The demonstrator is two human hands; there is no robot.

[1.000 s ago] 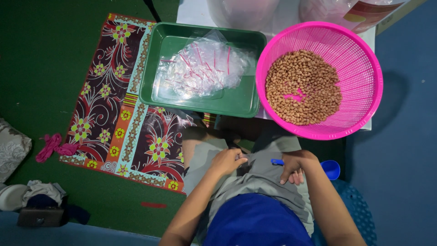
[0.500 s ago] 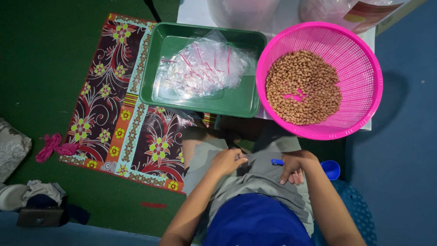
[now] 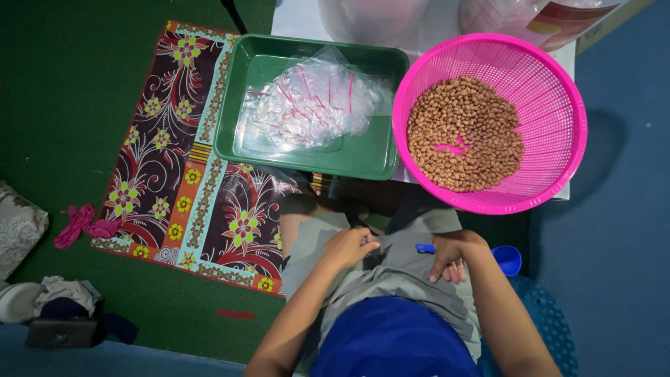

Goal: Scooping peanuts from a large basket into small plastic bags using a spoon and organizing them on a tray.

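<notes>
The round plastic basket (image 3: 558, 91) is bright pink, its nuts (image 3: 464, 132) light brown. The rectangular plastic tray (image 3: 380, 150) is green. The floor mat (image 3: 188, 174) shows dark maroon cloth with yellow-pink flowers.

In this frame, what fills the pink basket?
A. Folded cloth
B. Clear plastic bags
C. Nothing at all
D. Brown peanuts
D: the pink basket holds a heap of brown peanuts, while the clear plastic bags lie in the green tray beside it.

green tray (image 3: 237, 112) and pink basket (image 3: 558, 84) block ahead; lap between open.
</notes>
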